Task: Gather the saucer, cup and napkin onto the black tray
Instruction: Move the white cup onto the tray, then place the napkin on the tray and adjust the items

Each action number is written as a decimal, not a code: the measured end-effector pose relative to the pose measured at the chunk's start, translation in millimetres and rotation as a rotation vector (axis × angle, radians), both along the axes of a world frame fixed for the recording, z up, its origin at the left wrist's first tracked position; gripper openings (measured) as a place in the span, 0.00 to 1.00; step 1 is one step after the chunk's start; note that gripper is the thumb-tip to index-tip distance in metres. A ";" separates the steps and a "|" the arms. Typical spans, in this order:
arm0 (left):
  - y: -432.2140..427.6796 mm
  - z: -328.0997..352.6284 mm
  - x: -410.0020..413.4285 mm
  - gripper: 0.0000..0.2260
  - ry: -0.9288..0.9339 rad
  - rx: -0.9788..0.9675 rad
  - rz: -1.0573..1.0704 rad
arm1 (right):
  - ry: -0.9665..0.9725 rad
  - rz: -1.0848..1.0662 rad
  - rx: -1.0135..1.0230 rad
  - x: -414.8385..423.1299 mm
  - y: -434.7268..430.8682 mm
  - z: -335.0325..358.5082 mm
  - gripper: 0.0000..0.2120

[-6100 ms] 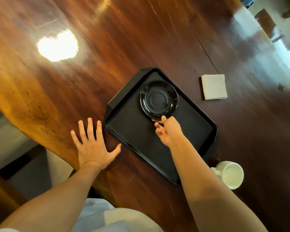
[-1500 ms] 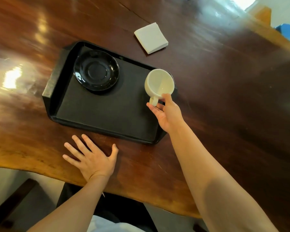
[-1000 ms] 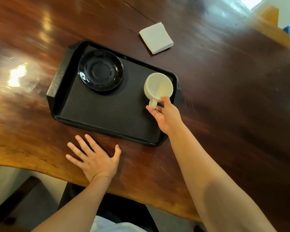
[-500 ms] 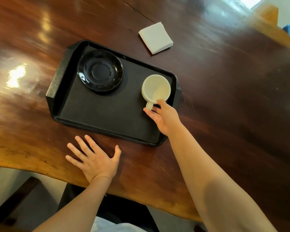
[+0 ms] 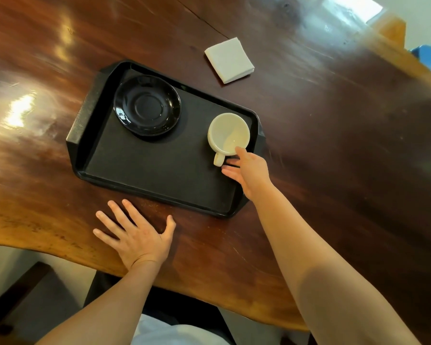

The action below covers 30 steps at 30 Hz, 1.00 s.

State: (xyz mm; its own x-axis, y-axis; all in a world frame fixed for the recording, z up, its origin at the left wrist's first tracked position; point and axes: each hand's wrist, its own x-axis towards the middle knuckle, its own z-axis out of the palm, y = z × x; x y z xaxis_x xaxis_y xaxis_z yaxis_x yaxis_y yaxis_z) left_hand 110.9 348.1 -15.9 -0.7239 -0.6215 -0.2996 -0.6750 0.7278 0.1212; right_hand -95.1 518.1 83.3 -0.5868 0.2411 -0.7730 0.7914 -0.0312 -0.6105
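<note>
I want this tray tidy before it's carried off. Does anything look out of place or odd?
Only the napkin: it lies on the table beyond the tray, not on it. The cup stands upright on the tray apart from the saucer, with the right hand at its handle. No spill or damage shows.

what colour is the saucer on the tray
Glossy black saucer, best seen in the head view.
</note>
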 end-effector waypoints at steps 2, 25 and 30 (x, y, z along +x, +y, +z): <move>-0.1 1.8 0.1 0.52 -0.006 0.005 0.006 | 0.056 0.086 0.210 -3.2 5.2 4.5 0.06; -1.1 14.1 -5.4 0.50 -0.088 -0.010 0.021 | 0.298 0.466 0.700 -132.9 -45.6 28.3 0.12; 0.2 6.9 -3.7 0.47 -0.001 -0.027 0.037 | 0.099 0.231 0.380 -171.3 -64.4 19.7 0.13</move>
State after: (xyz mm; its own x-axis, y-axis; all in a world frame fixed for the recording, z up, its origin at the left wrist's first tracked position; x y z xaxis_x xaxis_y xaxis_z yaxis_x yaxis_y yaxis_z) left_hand 107.2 348.3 -8.9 -0.7001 -0.6554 -0.2833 -0.7014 0.7055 0.1013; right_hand -266.5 453.7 103.0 -0.7252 0.3511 -0.5923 0.6885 0.3804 -0.6175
